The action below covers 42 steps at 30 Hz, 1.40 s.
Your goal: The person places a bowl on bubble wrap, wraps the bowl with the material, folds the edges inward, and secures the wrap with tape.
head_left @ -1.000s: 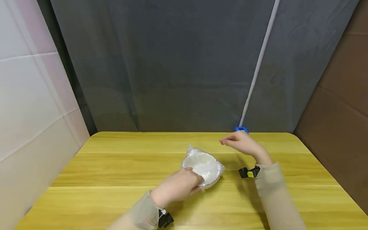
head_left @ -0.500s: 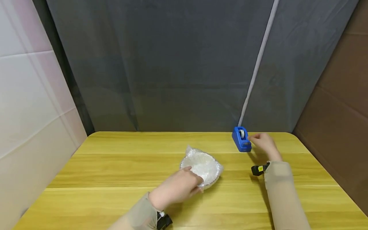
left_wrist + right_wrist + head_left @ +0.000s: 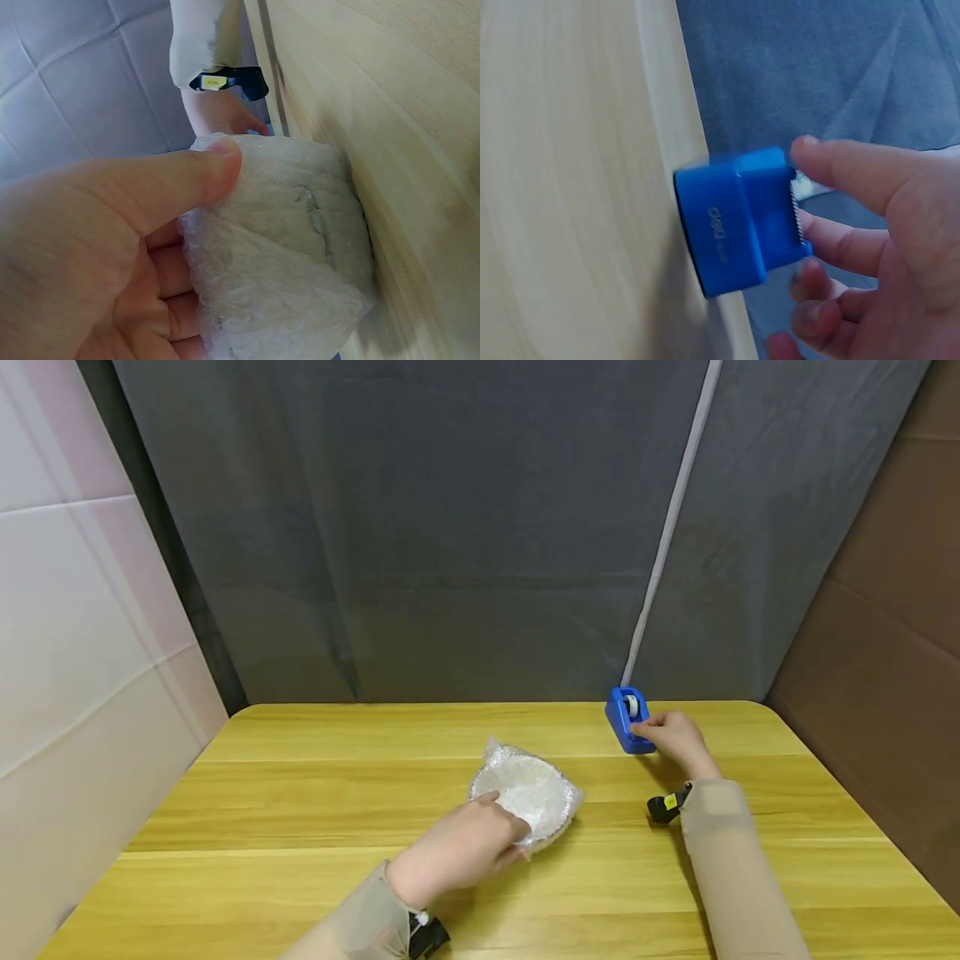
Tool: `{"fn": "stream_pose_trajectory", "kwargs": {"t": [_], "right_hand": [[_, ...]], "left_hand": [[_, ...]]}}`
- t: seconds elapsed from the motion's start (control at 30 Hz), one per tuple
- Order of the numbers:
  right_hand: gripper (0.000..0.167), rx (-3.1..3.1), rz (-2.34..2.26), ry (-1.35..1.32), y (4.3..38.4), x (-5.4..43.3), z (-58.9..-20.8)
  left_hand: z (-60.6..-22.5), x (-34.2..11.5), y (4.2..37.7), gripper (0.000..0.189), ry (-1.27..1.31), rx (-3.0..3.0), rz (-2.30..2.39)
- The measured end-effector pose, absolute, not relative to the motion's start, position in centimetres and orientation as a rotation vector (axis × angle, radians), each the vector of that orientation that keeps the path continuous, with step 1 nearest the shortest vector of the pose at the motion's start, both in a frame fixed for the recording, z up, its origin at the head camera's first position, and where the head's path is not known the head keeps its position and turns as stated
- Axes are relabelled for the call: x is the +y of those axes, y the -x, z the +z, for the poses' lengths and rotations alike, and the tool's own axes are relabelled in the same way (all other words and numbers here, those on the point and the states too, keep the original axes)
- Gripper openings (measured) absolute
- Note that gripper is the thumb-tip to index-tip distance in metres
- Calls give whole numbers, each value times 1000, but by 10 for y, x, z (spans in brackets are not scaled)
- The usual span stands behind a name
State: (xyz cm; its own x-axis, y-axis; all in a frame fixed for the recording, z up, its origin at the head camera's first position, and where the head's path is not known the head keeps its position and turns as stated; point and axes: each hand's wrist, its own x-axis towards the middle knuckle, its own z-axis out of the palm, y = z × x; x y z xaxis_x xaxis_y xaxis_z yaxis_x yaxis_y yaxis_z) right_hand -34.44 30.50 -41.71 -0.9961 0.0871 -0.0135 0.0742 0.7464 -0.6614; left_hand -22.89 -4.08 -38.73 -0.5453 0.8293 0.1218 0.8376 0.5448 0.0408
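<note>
In the head view a bowl-shaped thing wrapped in bubble wrap [image 3: 534, 787] sits near the middle of the table. My left hand [image 3: 459, 850] grips its near left edge. The left wrist view shows the thumb [image 3: 221, 169] on top of the bubble wrap and the other fingers curled behind it. A blue tape dispenser [image 3: 619, 723] with a white tape roll [image 3: 632, 704] stands at the table's back edge. Around its toothed cutter [image 3: 798, 214] is my right hand [image 3: 915, 210], thumb and index finger apart on either side of the cutter's far side.
The wooden table [image 3: 315, 785] runs back to a dark grey curtain [image 3: 450, 543] with a pale strip [image 3: 678, 502] hanging behind the dispenser. A white panel [image 3: 82, 610] borders the left and a brown one [image 3: 885, 585] the right.
My right hand has moved right, past the front of the tape dispenser, then back left onto its cutter end. The left hand and the wrapped bowl have hardly moved.
</note>
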Motion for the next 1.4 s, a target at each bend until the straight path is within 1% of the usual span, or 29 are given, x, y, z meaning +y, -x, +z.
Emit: {"fn": "stream_pose_trajectory", "kwargs": {"t": [0.33, 0.7, 0.97, 1.23, 1.4], "right_hand": [[37, -2812, 1352, 283, 346, 300, -421], [37, -2669, 1678, 431, 346, 297, -424], [44, -2499, 1913, 509, 342, 299, -420], [37, -2430, 2036, 514, 338, 300, -415], [47, -2406, 2145, 428, 337, 302, -411]], "left_hand": [[-387, -40, 228, 13, 1451, -2676, -133], [-387, -39, 228, 13, 1460, -2674, -117], [-386, -40, 227, 15, 1461, -2665, -124], [-385, -43, 228, 16, 1468, -2670, -155], [-385, -44, 231, 15, 1459, -2687, -183]]}}
